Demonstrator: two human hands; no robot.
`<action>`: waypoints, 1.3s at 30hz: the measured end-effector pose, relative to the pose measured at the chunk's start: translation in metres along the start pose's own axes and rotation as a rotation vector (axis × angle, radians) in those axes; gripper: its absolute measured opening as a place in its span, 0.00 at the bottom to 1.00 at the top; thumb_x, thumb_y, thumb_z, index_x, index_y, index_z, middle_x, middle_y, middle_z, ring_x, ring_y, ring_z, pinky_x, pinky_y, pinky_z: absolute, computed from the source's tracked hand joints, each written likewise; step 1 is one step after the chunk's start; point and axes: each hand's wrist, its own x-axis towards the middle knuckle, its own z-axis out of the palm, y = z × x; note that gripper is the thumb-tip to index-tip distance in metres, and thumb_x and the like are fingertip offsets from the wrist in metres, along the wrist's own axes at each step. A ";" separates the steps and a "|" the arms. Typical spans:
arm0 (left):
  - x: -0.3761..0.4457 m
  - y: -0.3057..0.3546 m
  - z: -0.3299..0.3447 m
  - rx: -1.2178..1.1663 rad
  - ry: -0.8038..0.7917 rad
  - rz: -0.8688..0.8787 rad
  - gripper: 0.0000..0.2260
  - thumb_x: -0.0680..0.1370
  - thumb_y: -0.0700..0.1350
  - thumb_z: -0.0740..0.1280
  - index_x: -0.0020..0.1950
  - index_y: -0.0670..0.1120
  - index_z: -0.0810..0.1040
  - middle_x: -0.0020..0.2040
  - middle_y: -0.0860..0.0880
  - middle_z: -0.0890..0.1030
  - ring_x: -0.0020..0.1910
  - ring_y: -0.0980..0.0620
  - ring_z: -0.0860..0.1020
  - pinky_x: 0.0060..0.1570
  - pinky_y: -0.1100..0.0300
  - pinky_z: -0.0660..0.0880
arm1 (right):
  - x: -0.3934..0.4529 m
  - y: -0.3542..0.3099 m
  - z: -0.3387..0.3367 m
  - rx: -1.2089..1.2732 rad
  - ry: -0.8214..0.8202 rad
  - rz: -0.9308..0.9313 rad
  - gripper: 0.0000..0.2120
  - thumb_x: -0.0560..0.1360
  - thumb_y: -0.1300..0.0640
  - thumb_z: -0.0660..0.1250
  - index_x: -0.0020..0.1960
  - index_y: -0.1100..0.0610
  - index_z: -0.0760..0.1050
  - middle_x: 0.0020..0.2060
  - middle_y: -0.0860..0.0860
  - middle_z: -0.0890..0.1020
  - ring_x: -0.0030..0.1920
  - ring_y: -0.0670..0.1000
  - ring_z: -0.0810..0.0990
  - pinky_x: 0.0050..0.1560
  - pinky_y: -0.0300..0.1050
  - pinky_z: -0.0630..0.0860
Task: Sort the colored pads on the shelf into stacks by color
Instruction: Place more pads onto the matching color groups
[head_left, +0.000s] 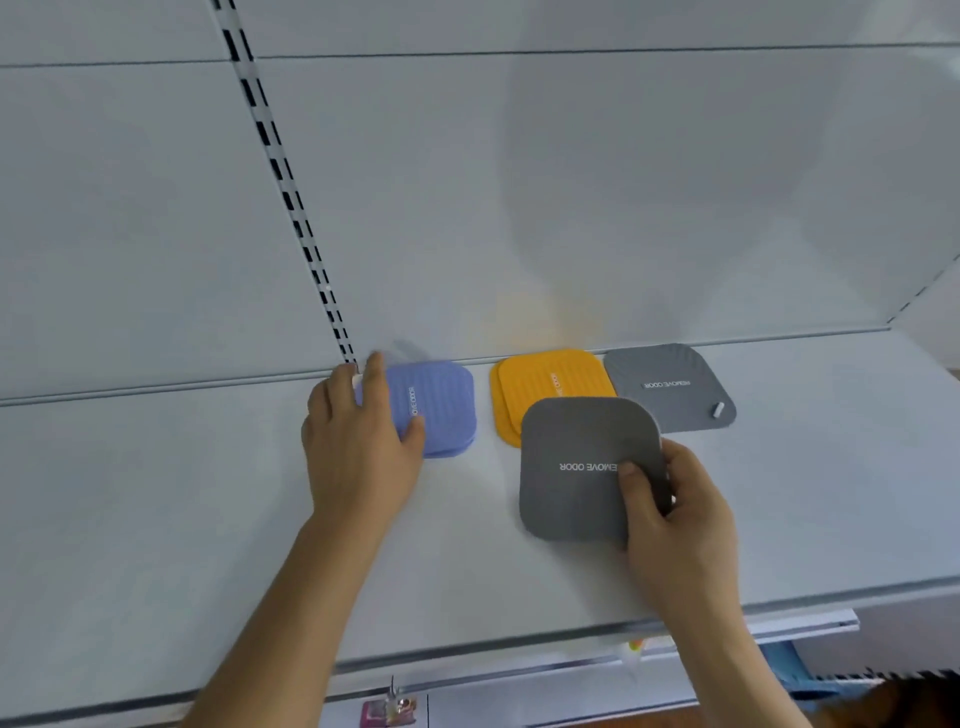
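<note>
Grey pad (582, 462) – rounded square, smooth matte face, white "REMOVE ODOR" print reading upside down w/ its text line running roughly 3–9 o'clock. It's held low over the shelf (156, 519), overlapping the yellow stack's near-right corner. Right hand (675, 514) pinches its 3 o'clock edge, thumb on top near the print, fingers curled behind – grip closed on the pad.

At 1 o'clock from it, a 2nd grey pad (670, 387) lies flat near the back wall, same print, faint ribbing at its edges, small pale tab near its right corner. Yellow stack (540, 389) – ribbed, rubbery-looking, print running 12–6 – sits at 11 o'clock. Blue stack (436, 410) at 9 o'clock, also ribbed, print 12–6. Left hand (358, 441) rests on its left side, fingers spread, thumb on the near edge; grip wide, not closing.
</note>
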 end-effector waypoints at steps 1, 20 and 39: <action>-0.005 0.005 0.001 -0.034 0.025 0.078 0.32 0.77 0.51 0.73 0.78 0.44 0.68 0.70 0.40 0.74 0.68 0.34 0.72 0.61 0.40 0.75 | -0.001 0.001 -0.004 -0.007 0.021 0.003 0.09 0.81 0.57 0.67 0.52 0.42 0.78 0.38 0.38 0.82 0.39 0.42 0.79 0.37 0.41 0.71; -0.115 0.172 0.038 -0.110 -0.074 0.415 0.13 0.80 0.49 0.63 0.60 0.48 0.82 0.57 0.48 0.79 0.58 0.44 0.76 0.58 0.49 0.77 | 0.139 0.022 -0.092 -0.173 -0.060 -0.024 0.14 0.79 0.57 0.64 0.63 0.46 0.74 0.35 0.48 0.85 0.32 0.43 0.82 0.34 0.42 0.73; -0.148 0.186 0.031 0.027 -0.020 0.086 0.14 0.80 0.49 0.65 0.62 0.47 0.82 0.62 0.49 0.80 0.63 0.47 0.77 0.63 0.51 0.77 | 0.136 0.063 -0.072 -0.562 -0.170 -0.706 0.18 0.78 0.51 0.69 0.65 0.56 0.79 0.65 0.58 0.78 0.67 0.65 0.73 0.59 0.62 0.76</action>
